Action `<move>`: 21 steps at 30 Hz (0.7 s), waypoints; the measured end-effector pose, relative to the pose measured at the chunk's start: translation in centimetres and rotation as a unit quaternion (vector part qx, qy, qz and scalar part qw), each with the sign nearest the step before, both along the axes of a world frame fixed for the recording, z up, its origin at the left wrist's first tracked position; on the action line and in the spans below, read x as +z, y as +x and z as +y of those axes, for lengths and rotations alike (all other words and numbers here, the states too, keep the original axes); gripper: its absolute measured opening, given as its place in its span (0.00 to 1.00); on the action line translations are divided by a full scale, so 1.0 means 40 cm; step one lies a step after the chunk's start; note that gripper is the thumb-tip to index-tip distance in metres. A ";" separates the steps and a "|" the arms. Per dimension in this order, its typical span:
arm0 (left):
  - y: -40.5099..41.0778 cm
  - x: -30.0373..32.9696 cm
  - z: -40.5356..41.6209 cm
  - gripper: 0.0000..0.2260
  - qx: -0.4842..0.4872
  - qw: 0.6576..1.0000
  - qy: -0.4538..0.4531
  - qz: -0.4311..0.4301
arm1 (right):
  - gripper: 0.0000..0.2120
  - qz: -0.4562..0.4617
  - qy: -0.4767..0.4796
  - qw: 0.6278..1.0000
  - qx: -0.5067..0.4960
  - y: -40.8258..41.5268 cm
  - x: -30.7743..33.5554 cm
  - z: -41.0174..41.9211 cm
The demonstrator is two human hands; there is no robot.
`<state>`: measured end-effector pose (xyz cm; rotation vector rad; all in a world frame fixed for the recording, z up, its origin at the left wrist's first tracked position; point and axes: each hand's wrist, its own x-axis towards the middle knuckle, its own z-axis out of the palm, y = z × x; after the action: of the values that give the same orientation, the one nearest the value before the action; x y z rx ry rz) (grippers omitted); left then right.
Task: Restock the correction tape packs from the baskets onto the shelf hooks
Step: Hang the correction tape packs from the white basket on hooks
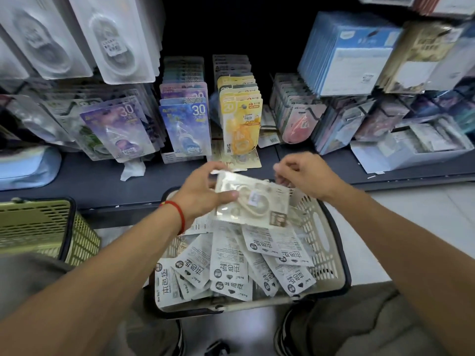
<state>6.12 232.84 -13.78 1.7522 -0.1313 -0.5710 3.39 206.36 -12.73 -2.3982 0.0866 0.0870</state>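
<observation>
My left hand [203, 191] grips a clear-fronted correction tape pack [253, 201], thumb across its front, above the beige basket [331, 255]. My right hand [302, 173] pinches the pack's far right corner with its fingertips. The basket stands on the floor between my feet and holds several more white packs [231, 265], lying face down and overlapping. On the shelf hooks ahead hang rows of other tape packs: purple [120, 129], blue [186, 124] and yellow [240, 116]. Clear white packs [113, 39] hang at the upper left.
A green basket [38, 224] sits on the floor at the left. The dark shelf board [84, 181] runs across the view in front of the hooks. Blue packs [352, 55] and mixed stock crowd the right side. A pale blue pouch [25, 168] lies at far left.
</observation>
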 end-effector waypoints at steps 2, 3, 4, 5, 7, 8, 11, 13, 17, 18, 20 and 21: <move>-0.003 -0.041 0.060 0.19 0.064 0.997 -0.008 0.035 | 0.13 0.068 -0.128 0.989 0.001 -0.023 -0.069 -0.023; -0.006 -0.061 0.084 0.18 0.097 0.993 -0.027 0.059 | 0.16 0.155 -0.172 0.972 0.028 -0.045 -0.109 -0.025; -0.008 -0.077 0.102 0.18 0.128 0.987 -0.052 0.084 | 0.20 0.238 -0.203 0.948 0.056 -0.069 -0.149 -0.018; -0.010 -0.091 0.116 0.18 0.155 0.979 -0.074 0.109 | 0.25 0.279 -0.230 0.929 0.077 -0.093 -0.189 -0.009; -0.013 -0.114 0.137 0.19 0.194 0.965 -0.097 0.145 | 0.25 0.236 -0.277 0.928 0.081 -0.119 -0.246 -0.001; -0.015 -0.120 0.144 0.19 0.208 0.960 -0.102 0.158 | 0.23 0.196 -0.297 0.932 0.066 -0.122 -0.260 -0.003; -0.020 -0.127 0.147 0.21 0.208 0.954 -0.120 0.181 | 0.16 0.143 -0.264 0.954 -0.006 -0.092 -0.234 -0.025; -0.022 -0.121 0.137 0.25 0.178 0.961 -0.124 0.175 | 0.06 0.084 -0.184 0.977 -0.069 -0.063 -0.171 -0.052; -0.009 -0.101 0.109 0.23 0.168 0.972 -0.101 0.127 | 0.15 -0.035 -0.026 0.998 -0.047 -0.024 0.002 -0.083; -0.007 -0.096 0.101 0.21 0.173 0.973 -0.095 0.116 | 0.11 -0.030 0.034 0.999 -0.017 -0.024 0.037 -0.075; -0.010 -0.094 0.085 0.16 0.166 0.976 -0.087 0.108 | 0.09 -0.001 0.105 0.994 0.029 -0.027 0.072 -0.045; -0.012 -0.099 0.078 0.15 0.156 0.976 -0.094 0.118 | 0.12 -0.002 0.098 0.994 0.043 -0.029 0.073 -0.022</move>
<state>5.62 235.95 -17.75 1.4707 0.2462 -0.5134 2.23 205.48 -9.81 -2.2062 -0.0253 0.1255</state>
